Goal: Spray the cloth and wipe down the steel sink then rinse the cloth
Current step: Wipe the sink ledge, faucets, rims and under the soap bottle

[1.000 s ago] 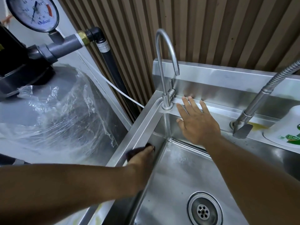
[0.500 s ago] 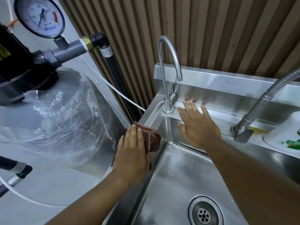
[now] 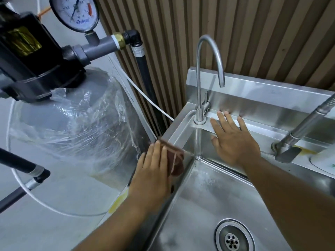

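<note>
A dark brown cloth (image 3: 176, 160) lies on the left rim of the steel sink (image 3: 178, 130). My left hand (image 3: 153, 171) presses flat on the cloth with straight fingers, covering most of it. My right hand (image 3: 233, 142) rests open on the sink's back rim, fingers spread, just right of the small gooseneck tap (image 3: 200, 98). The basin's drain (image 3: 233, 240) shows at the bottom right. No spray bottle is visible.
A plastic-wrapped grey tank (image 3: 72, 127) with a black valve head and pressure gauge (image 3: 74, 12) stands left of the sink. A flexible-hose faucet (image 3: 297, 131) rises at the right. A white bottle (image 3: 326, 160) sits at the right edge. Slatted wall panels stand behind.
My left hand slid the cloth along the left rim away from me, from the basin's inner edge up onto the rim's top. The right hand stayed on the back rim.
</note>
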{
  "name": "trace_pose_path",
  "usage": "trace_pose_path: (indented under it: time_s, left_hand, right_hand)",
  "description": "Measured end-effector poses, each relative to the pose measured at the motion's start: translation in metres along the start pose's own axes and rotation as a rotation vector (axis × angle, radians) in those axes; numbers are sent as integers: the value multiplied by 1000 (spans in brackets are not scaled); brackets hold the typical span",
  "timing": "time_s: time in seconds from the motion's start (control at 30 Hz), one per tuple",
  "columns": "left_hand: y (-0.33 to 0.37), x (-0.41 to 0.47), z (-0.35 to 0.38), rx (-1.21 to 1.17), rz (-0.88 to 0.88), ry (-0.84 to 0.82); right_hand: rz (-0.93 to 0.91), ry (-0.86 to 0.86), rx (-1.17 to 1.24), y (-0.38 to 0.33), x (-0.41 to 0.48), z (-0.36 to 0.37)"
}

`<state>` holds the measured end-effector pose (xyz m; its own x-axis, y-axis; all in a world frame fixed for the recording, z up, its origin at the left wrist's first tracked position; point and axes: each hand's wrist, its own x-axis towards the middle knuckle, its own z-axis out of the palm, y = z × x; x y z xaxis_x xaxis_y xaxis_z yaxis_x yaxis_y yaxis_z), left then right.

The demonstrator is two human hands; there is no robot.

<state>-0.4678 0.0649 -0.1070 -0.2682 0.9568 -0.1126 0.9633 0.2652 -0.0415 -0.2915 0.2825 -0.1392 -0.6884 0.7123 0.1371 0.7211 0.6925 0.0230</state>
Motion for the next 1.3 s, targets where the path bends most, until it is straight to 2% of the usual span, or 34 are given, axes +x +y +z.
trace_pose_path:
  time_s: [0.13, 0.37, 0.47, 0.57, 0.67, 0.83, 1.03, 1.17, 1.3]
  left_hand:
    - [-14, -39, 18, 87, -31, -7]
    - [32, 89, -11, 71, -47, -37]
    - [41, 117, -14, 74, -34, -62]
    - [35, 93, -15, 39, -35, -47]
    - [19, 34, -7, 19, -65, -75]
    - [-11, -54, 15, 25, -49, -14]
    - [-3, -9, 1, -16, -5, -40]
    - [2, 33, -9, 35, 67, -112]
    - [0, 46, -8, 14, 106, -120]
  right_hand:
    - [3, -11, -11, 0, 1, 1]
    - [-8, -37, -21, 0, 0, 0]
    - [-17, -27, -20, 0, 0, 0]
    - [-17, -31, -23, 1, 0, 0]
    - [-16, -38, -35, 1, 0, 0]
    - [-28, -49, -29, 0, 1, -3]
    - [-5, -87, -25, -4, 0, -7]
    - [156, -250, 113, -21, -1, -15]
    - [215, -218, 150, -72, -25, -27]
